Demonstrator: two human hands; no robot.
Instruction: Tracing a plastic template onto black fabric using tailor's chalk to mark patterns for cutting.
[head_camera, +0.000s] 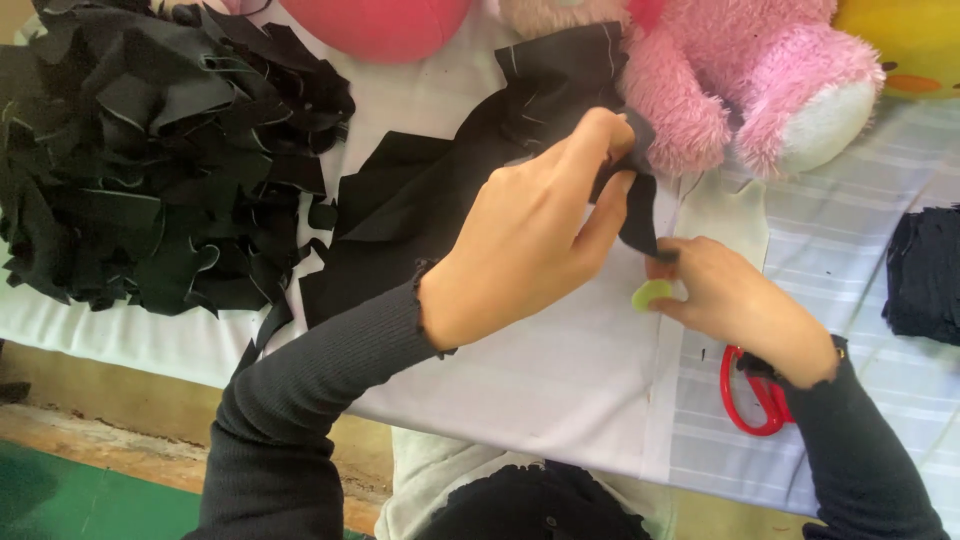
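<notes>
A heap of black fabric scraps (150, 150) sits at the table's left; beside it a black cloth piece (440, 190) lies rumpled and frayed-edged on the white sheet (560, 370); the left hand (530, 240), knuckles up, pinches the cloth's upper edge between thumb and fingers; the right hand (730, 300), lower, nips its hanging tip, with a small green chalk piece (650, 294) at the fingers; red scissors (750, 395) lie by the wrist; a pink plush toy (740, 80) sits behind.
</notes>
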